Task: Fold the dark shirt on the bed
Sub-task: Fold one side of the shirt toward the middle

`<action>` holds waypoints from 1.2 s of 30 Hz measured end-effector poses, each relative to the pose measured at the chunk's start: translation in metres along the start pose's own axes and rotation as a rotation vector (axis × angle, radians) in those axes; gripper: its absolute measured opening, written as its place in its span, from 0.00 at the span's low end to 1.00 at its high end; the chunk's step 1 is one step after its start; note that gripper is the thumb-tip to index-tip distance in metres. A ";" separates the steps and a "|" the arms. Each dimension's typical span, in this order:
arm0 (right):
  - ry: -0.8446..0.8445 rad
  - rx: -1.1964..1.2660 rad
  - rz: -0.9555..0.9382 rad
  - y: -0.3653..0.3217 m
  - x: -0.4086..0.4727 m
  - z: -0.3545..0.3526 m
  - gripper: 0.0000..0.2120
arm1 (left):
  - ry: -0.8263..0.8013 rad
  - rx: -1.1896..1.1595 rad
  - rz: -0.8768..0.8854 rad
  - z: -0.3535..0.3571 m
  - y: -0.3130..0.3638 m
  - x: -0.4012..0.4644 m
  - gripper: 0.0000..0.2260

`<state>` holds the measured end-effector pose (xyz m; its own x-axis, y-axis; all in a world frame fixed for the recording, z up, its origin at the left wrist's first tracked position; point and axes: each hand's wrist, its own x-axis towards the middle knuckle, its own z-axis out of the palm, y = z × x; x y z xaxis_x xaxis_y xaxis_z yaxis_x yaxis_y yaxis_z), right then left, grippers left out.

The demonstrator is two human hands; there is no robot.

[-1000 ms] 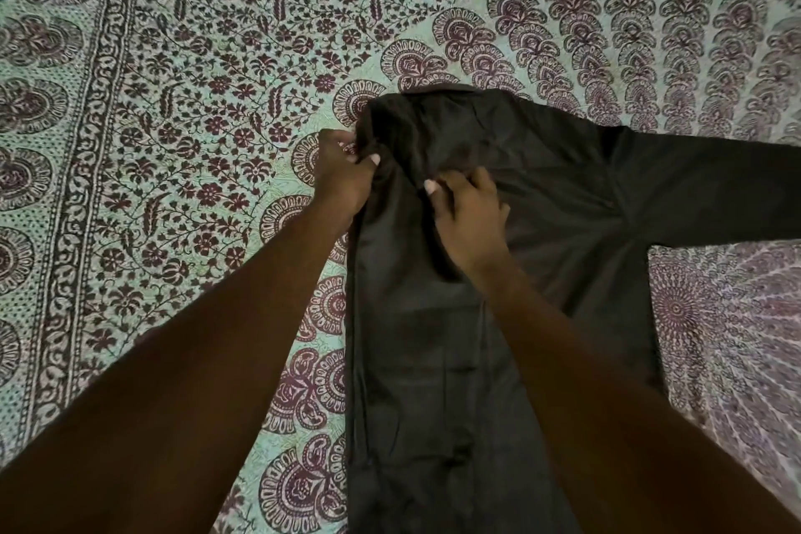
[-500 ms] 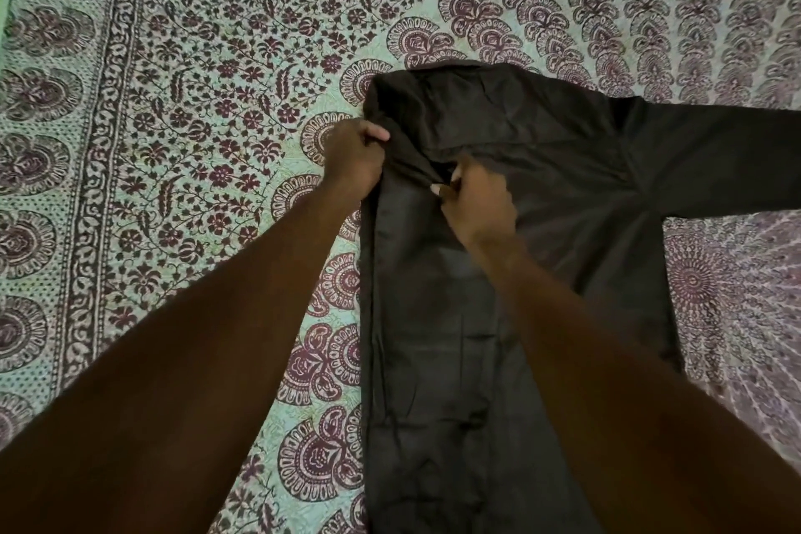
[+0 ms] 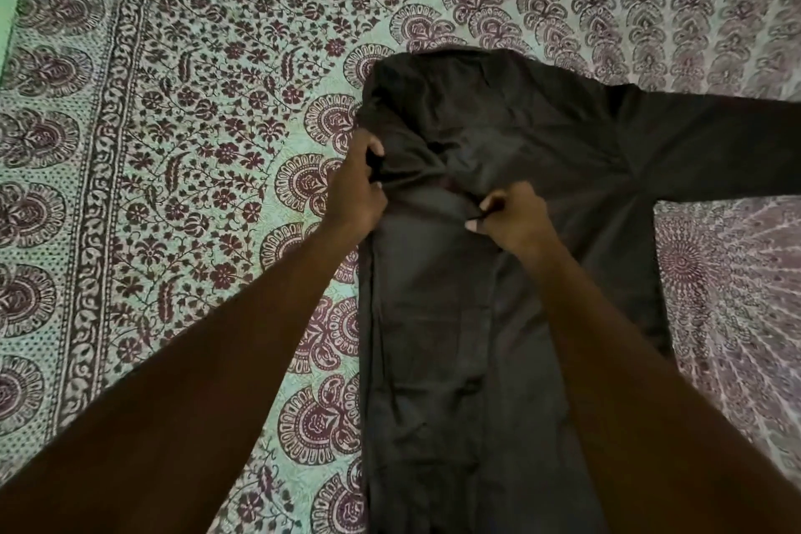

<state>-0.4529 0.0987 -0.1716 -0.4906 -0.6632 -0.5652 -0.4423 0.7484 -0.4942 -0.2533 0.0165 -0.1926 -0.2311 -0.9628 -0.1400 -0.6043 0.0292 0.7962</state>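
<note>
On the patterned bedspread (image 3: pixel 208 108), both hands, left hand (image 3: pixel 357 186) and right hand (image 3: pixel 513 221), pinch the dark cotton shirt's (image 3: pixel 498 317) folded-in sleeve; next, probably smoothing it flat.

Bedroom — patterned bedspread (image 3: pixel 195 143)

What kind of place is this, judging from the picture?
Probably a bedroom: a printed floral bedsheet fills the view like a made bed, and a dark shirt is spread flat on it.

Bed (image 3: pixel 182 108) under mint-maroon floral sheet; dark shirt (image 3: pixel 498 134) spread flat on it.
</note>
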 end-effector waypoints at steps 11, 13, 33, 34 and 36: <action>0.101 0.132 -0.019 0.026 -0.057 0.012 0.32 | -0.061 0.104 0.034 0.004 0.000 -0.034 0.13; 0.098 0.128 -0.044 0.034 -0.054 0.014 0.33 | -0.043 0.103 -0.050 0.004 -0.004 -0.028 0.15; -0.143 0.109 0.215 0.160 -0.239 0.072 0.18 | -0.232 0.084 -0.355 0.003 -0.020 -0.315 0.23; -0.115 0.118 0.196 0.164 -0.245 0.074 0.15 | -0.234 0.074 -0.330 0.004 -0.022 -0.326 0.24; -0.061 0.142 0.157 0.172 -0.254 0.074 0.11 | -0.239 0.034 -0.247 0.004 -0.024 -0.345 0.22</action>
<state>-0.3485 0.3964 -0.1613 -0.4966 -0.5403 -0.6793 -0.2518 0.8386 -0.4830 -0.1626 0.3487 -0.1661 -0.2447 -0.8518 -0.4632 -0.6885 -0.1838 0.7016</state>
